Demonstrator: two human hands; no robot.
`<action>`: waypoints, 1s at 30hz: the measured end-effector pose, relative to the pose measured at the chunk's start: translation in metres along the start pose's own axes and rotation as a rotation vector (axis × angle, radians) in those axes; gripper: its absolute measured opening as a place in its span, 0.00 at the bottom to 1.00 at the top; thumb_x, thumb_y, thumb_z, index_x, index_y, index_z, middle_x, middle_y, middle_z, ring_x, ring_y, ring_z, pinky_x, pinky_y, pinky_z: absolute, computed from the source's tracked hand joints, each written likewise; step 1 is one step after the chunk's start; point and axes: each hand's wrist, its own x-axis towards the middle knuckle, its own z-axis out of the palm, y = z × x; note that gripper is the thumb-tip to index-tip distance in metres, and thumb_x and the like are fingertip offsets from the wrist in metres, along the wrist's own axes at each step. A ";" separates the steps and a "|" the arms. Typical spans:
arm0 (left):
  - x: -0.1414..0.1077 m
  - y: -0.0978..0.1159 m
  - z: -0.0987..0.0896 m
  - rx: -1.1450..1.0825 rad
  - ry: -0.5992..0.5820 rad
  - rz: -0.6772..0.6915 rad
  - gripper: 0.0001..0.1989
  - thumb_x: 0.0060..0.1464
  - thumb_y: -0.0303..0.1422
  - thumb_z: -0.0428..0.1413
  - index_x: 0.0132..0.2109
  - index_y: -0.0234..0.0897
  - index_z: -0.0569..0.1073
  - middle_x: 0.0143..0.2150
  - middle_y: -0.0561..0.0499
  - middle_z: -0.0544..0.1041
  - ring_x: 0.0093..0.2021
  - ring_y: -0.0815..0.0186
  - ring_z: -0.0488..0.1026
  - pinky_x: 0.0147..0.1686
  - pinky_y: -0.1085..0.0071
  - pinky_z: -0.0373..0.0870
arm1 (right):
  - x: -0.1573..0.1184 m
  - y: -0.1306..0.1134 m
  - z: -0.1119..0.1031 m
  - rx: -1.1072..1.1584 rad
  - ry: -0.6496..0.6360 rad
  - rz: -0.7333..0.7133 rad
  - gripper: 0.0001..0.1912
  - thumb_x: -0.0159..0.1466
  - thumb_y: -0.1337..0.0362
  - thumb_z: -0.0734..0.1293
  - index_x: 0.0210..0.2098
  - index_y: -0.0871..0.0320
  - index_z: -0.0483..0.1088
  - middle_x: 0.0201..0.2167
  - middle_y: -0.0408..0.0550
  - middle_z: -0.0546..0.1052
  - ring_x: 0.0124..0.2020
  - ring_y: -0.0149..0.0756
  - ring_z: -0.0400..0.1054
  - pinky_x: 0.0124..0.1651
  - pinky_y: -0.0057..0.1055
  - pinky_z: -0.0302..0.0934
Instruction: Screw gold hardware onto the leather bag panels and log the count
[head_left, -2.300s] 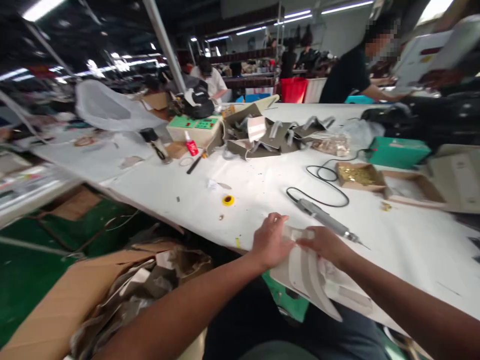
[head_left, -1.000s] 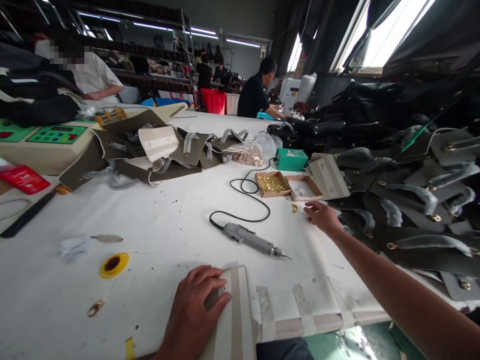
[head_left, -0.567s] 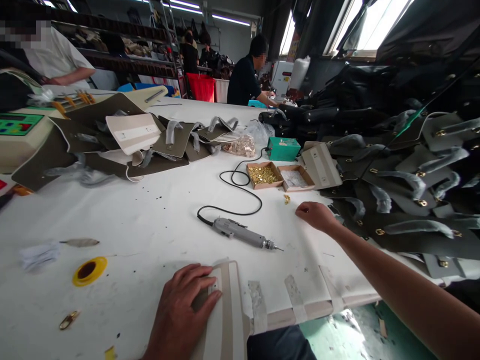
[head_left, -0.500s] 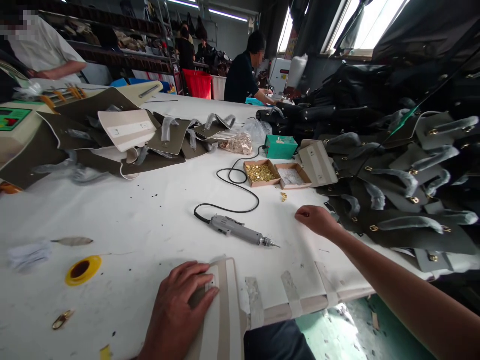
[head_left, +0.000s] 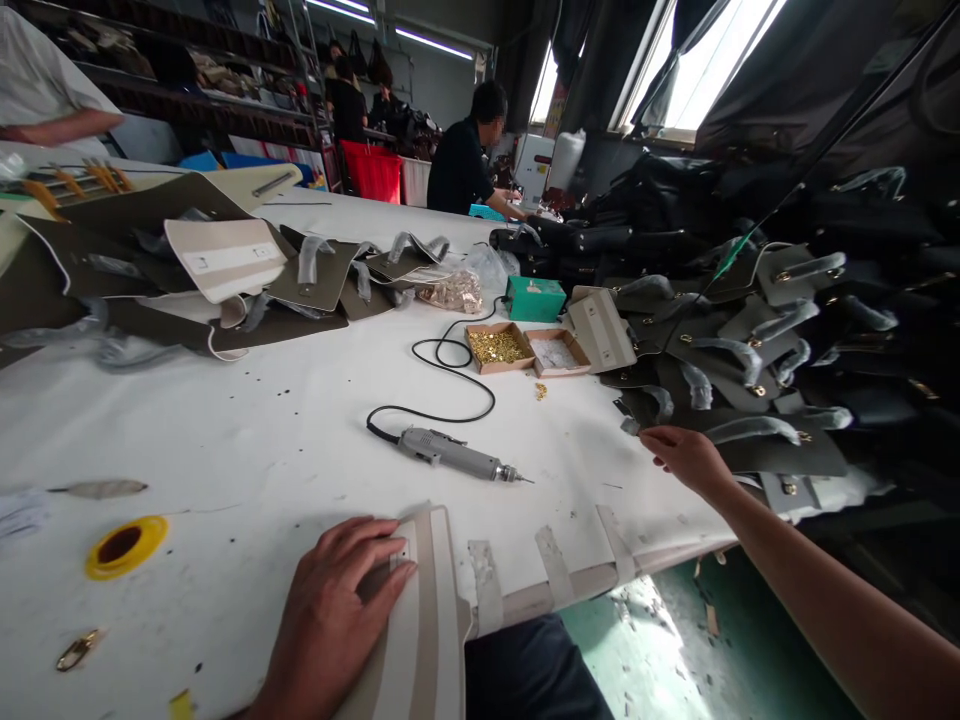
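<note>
My left hand [head_left: 341, 600] rests with fingers spread on a beige striped panel [head_left: 427, 620] at the table's near edge. To the right, my right hand [head_left: 686, 455] has its fingers pressed together beside the pile of grey leather pieces [head_left: 780, 450]; what they hold, if anything, is too small to tell. Between the hands a grey electric screwdriver [head_left: 457, 455] lies on the white table, its black cord running back to a green box [head_left: 535, 298]. Small gold parts [head_left: 541, 391] lie loose in front of the boxes.
A box of gold parts [head_left: 499, 347] and a box of clear pieces [head_left: 556, 353] stand mid-table. Dark panels [head_left: 161, 290] are heaped at the left. A yellow tape roll [head_left: 126, 547] and gold clasp [head_left: 77, 650] lie near left. People work behind.
My right hand has moved right, from the bare tabletop to the edge of the grey pile. My left hand stays on the panel. The view has turned slightly right.
</note>
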 end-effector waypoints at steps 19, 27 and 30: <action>-0.001 0.000 0.000 -0.005 -0.015 -0.008 0.08 0.60 0.42 0.62 0.44 0.48 0.81 0.52 0.52 0.82 0.56 0.52 0.74 0.55 0.55 0.68 | -0.012 0.006 0.018 -0.374 0.036 -0.041 0.12 0.62 0.55 0.68 0.38 0.52 0.82 0.39 0.48 0.83 0.36 0.43 0.74 0.34 0.32 0.56; -0.001 0.002 -0.002 -0.019 -0.026 -0.021 0.08 0.60 0.41 0.62 0.44 0.47 0.81 0.52 0.52 0.82 0.56 0.52 0.73 0.55 0.54 0.68 | 0.015 -0.005 0.003 -0.297 -0.255 -0.025 0.06 0.55 0.66 0.68 0.23 0.57 0.76 0.19 0.43 0.76 0.22 0.33 0.68 0.27 0.27 0.56; 0.000 0.003 -0.002 -0.018 -0.032 -0.035 0.08 0.59 0.41 0.62 0.44 0.48 0.81 0.52 0.52 0.82 0.57 0.52 0.73 0.56 0.53 0.68 | 0.024 -0.008 0.002 -0.242 -0.343 0.001 0.04 0.54 0.68 0.68 0.24 0.59 0.75 0.18 0.44 0.76 0.20 0.32 0.68 0.24 0.25 0.58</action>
